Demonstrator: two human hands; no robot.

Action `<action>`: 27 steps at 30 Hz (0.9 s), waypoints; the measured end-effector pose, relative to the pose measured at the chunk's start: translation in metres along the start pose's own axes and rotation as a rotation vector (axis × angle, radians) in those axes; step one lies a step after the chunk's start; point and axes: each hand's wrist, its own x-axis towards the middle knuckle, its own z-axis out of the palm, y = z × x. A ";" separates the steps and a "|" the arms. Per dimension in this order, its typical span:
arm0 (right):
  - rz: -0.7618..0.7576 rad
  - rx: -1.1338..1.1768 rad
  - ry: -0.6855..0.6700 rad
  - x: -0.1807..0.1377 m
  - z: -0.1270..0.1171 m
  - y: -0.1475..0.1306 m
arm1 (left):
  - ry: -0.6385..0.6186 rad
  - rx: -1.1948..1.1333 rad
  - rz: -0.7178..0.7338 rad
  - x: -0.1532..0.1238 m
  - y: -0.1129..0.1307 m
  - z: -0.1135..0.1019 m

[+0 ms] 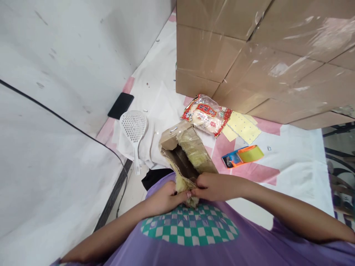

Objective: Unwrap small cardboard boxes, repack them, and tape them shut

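One flat black rectangular phone at the left, against the foot of the whitish wall, then just beside it one white plastic skimmer with a perforated oval head, both out of use. Next, a bare left hand, thumb and forefinger pinching a ragged, yellowish, fibrous-looking layer at the near edge of a small brown cardboard box. Box tilted, close in front of the purple shirt, mouth gaping. Done, by the look: box opened, far end bare brown cardboard. Left, probably: the same layer, broad along the right-hand panel and crumpled at the near edge. Cannot tell peeling from pressing on; underside hidden. To the right, a bare right hand, thumb over the rim, fingertips pinching the same near edge, next to the left thumb; remaining fingers of both hands curled out of sight. Beyond the box, a red-and-clear plastic snack bag, then an orange-and-blue tape dispenser with a yellowish roll, lying untouched on the white-and-pink cloth, near pale yellow dotted sheets. Farthest right, brown cartons stacked under clear film.
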 end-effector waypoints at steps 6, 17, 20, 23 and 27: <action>-0.051 0.002 -0.043 0.001 -0.010 0.004 | -0.022 -0.034 -0.041 -0.001 0.002 -0.001; -0.037 0.052 -0.076 -0.001 -0.026 0.006 | -0.144 -0.326 -0.082 0.005 0.012 -0.012; 0.014 0.145 -0.047 -0.001 -0.031 0.008 | -0.026 -0.355 -0.172 0.008 0.012 -0.011; 0.025 0.273 -0.037 -0.001 -0.026 0.008 | 0.112 -0.376 -0.206 0.008 0.013 -0.006; -0.061 0.468 -0.090 0.001 -0.007 0.004 | 0.114 -0.322 -0.217 0.005 0.017 -0.002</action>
